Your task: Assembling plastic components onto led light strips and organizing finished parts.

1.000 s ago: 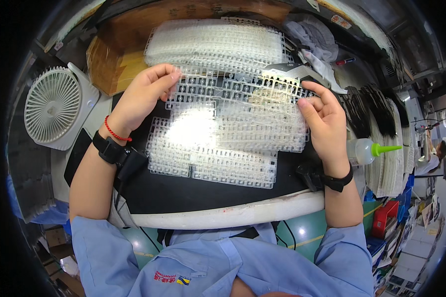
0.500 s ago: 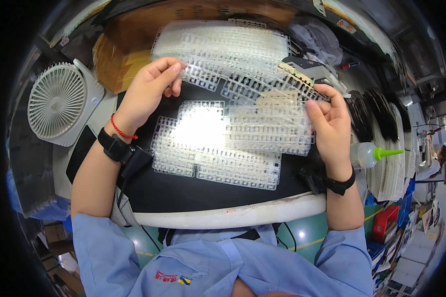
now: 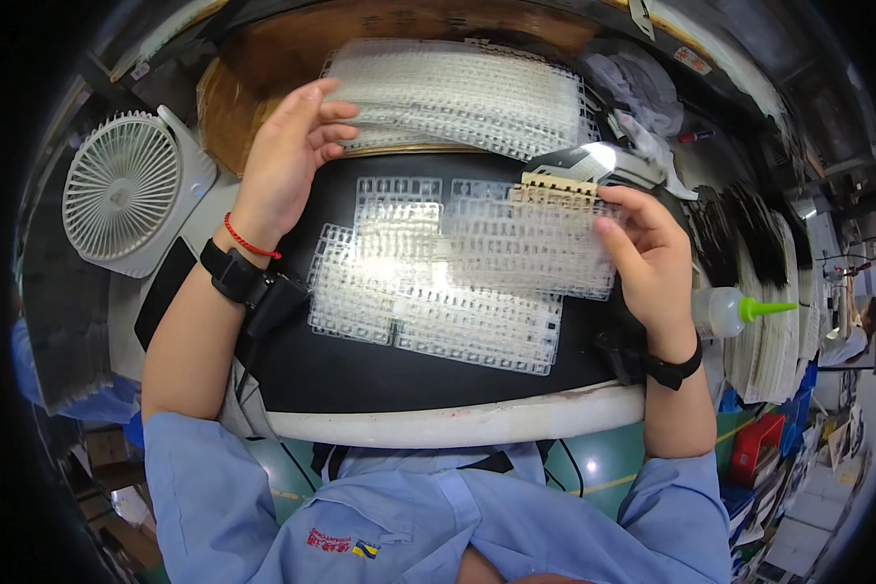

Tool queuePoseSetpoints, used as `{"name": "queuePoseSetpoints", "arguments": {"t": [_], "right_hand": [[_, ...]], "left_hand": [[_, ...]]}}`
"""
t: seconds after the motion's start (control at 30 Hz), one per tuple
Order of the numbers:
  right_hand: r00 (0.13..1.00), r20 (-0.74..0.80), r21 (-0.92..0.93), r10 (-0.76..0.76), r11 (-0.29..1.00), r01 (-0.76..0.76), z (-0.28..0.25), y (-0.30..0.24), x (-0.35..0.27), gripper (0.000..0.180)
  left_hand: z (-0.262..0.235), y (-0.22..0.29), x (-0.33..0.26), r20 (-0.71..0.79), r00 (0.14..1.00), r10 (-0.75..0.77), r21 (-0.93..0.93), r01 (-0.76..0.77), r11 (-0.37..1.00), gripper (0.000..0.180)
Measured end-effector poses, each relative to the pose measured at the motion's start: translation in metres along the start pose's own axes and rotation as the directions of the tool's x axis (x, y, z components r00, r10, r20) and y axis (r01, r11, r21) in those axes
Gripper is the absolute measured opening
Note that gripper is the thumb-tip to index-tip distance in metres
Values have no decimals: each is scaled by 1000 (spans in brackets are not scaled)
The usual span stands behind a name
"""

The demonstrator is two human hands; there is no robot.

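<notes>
Left hand (image 3: 284, 161): half-curled, fingers parted and released, beside the far stack (image 3: 457, 92); contact with its edge impossible to judge.
Right hand (image 3: 652, 248): thumb and forefinger at the right end of a beige strip (image 3: 558, 186); pinching or merely touching, cannot tell.
Clear grid sheets (image 3: 477, 321): overlapping on the black mat (image 3: 360, 378), between and below the hands; partly washed out by glare, individual layers hard to separate.
Grey device (image 3: 633, 167): behind the strip, partly hidden, kind unclear.
Bottle (image 3: 719, 313): green-tipped, partly covered by the right wrist.
</notes>
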State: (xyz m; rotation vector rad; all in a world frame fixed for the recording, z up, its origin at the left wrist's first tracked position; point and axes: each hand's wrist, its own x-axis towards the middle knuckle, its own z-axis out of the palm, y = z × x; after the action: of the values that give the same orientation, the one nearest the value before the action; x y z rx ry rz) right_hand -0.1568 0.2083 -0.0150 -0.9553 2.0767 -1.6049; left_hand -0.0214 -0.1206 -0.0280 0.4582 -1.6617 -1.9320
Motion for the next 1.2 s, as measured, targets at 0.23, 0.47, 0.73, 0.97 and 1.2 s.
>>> {"name": "queuePoseSetpoints", "arguments": {"t": [0.23,0.47,0.73,0.97,1.2], "right_hand": [[990,-128,172,-63,981,85,0,-3,2,29],[981,-189,193,-32,979,69,2,-2,3,28],[983,-180,166,-39,984,69,1,1,4,27],[983,-178,107,-53,992,73,2,-5,2,28],[980,-191,158,-64,983,96,3,-5,1,42]], "left_hand": [[7,1,-8,381,889,-254,69,247,967,57],[12,3,-11,379,897,-229,175,173,969,39],[7,-3,-6,308,919,-247,260,169,951,18],[11,0,-10,280,939,-199,299,112,948,20],[6,-3,-5,219,969,-116,208,70,976,26]]}}
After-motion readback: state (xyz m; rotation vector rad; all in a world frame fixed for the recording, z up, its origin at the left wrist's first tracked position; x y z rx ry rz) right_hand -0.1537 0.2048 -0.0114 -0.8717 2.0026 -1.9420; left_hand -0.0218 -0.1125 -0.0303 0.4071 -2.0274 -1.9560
